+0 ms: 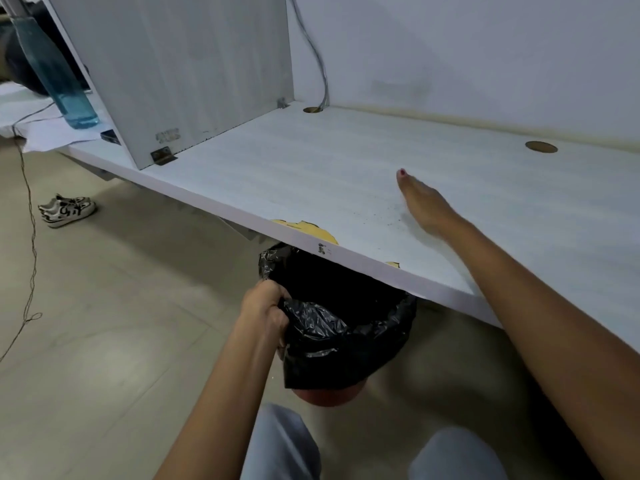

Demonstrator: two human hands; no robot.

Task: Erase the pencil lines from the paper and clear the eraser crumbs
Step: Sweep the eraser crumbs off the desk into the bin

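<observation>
Dark eraser crumbs (384, 218) lie scattered on the white desk (311, 168) near its front edge. My right hand (424, 202) lies on the desk just right of the crumbs, fingers straight and edge down on the surface. My left hand (265, 306) grips the rim of a bin lined with a black bag (343, 327), held under the desk's front edge, below and left of the crumbs. No paper or eraser shows on this part of the desk.
A white divider panel (180, 71) stands on the desk at left, a blue bottle (59, 74) and papers beyond it. Two cable holes (541, 146) sit near the wall. The desk edge is chipped (311, 230). Shoes (65, 209) and a cable (31, 237) lie on the floor.
</observation>
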